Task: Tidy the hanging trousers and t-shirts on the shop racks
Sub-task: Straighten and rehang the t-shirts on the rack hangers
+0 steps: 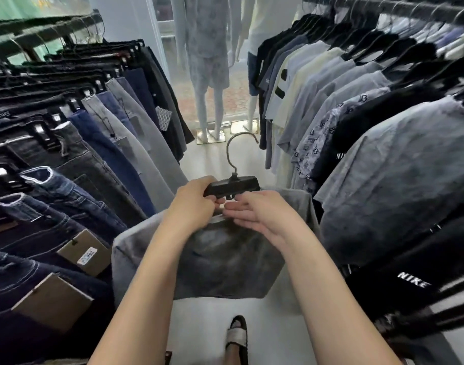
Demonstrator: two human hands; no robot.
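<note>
A grey t-shirt (225,256) hangs on a black hanger (232,187) with a metal hook, held in the aisle between two racks. My left hand (194,204) grips the hanger's left end. My right hand (262,214) lies with straight fingers on the shirt's neck, just under the hanger. Trousers and jeans (88,159) hang on clip hangers along the left rack. T-shirts (370,143) in grey, cream and black fill the right rack.
Two mannequins (208,75) stand on metal bases at the far end of the aisle by the window. Cardboard price tags (84,252) dangle from the near jeans. My sandalled foot (237,335) is on the pale floor below.
</note>
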